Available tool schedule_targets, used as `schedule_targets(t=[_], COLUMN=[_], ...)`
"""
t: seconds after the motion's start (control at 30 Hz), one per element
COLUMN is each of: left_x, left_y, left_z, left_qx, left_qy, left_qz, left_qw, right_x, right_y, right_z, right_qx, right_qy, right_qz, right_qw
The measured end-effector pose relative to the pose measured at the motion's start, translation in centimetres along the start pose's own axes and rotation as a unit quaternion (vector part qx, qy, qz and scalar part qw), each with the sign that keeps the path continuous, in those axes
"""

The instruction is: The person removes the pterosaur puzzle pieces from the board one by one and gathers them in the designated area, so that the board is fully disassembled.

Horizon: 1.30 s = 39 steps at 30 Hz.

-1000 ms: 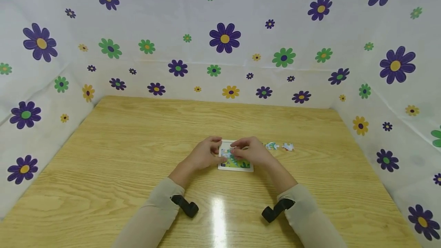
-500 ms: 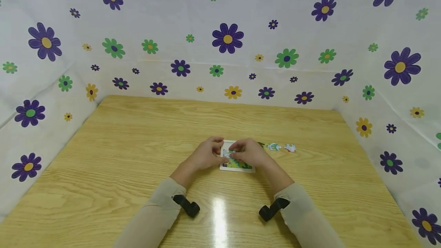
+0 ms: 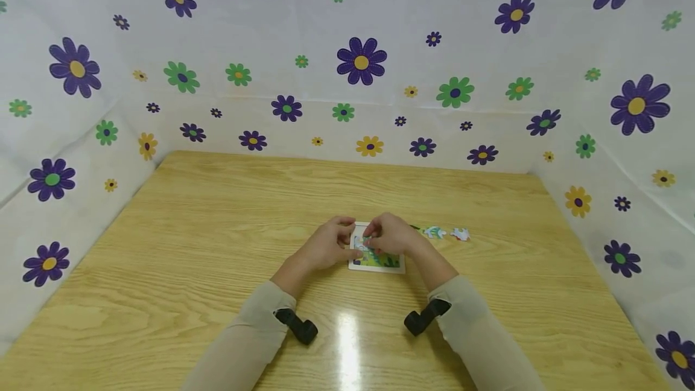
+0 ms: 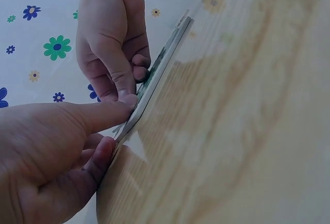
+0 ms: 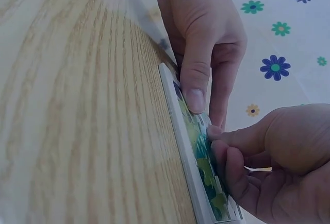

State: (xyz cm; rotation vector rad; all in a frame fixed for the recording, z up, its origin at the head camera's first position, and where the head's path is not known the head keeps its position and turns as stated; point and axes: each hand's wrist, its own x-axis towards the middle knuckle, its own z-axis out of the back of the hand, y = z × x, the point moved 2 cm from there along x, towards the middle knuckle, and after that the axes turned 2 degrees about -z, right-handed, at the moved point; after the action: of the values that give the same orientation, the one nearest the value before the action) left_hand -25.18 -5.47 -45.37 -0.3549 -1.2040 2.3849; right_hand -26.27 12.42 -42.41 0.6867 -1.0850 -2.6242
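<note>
A small white-framed jigsaw puzzle (image 3: 379, 269) lies flat on the table, its lower part filled with a green and yellow picture. My left hand (image 3: 324, 245) holds the frame's left side, thumb over the picture and fingers at the outer edge. Above the picture, my right hand (image 3: 395, 235) brings thumb and fingertips together at a pale blue puzzle piece, mostly hidden by the fingers. In the right wrist view the right fingertips (image 5: 215, 134) sit right at the puzzle surface, close to the left thumb (image 5: 195, 98).
Right of the frame lie loose pieces: a white and green puzzle piece (image 3: 434, 232), a white and red one (image 3: 460, 234) and a dark green one (image 3: 415, 227) partly behind the right hand. A flowered cloth (image 3: 315, 119) encloses the wooden table (image 3: 228, 198) at back and sides.
The right hand shifts slightly over the picture, its fingertips staying near the left thumb. The left hand keeps its hold on the frame. The whole view drifts a little.
</note>
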Motion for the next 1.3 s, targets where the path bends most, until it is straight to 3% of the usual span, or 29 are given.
schedule_targets(t=[0.23, 0.63, 0.77, 1.03, 1.3], left_x=[0.0, -0.1, -0.1, 0.1, 0.2], left_y=[0.0, 0.1, 0.1, 0.2, 0.2], left_z=[0.2, 0.4, 0.4, 0.0, -0.1], left_qx=[0.003, -0.002, 0.001, 0.015, 0.018], left_qy=[0.0, -0.003, 0.0, 0.009, 0.002], left_qz=[-0.001, 0.005, 0.003, -0.006, 0.001], left_qw=[1.0, 1.0, 1.0, 0.9998, 0.9998], right_x=[0.4, 0.0, 0.0, -0.1, -0.6], right_y=[-0.5, -0.3, -0.3, -1.1, -1.9], right_z=[0.3, 0.0, 0.0, 0.2, 0.2], right_qx=[0.08, 0.086, 0.105, 0.188, 0.226], right_qy=[0.028, 0.022, 0.015, 0.016, 0.017], right_qz=[-0.002, 0.035, 0.026, -0.011, -0.011], right_qw=[0.996, 0.995, 0.994, 0.982, 0.974])
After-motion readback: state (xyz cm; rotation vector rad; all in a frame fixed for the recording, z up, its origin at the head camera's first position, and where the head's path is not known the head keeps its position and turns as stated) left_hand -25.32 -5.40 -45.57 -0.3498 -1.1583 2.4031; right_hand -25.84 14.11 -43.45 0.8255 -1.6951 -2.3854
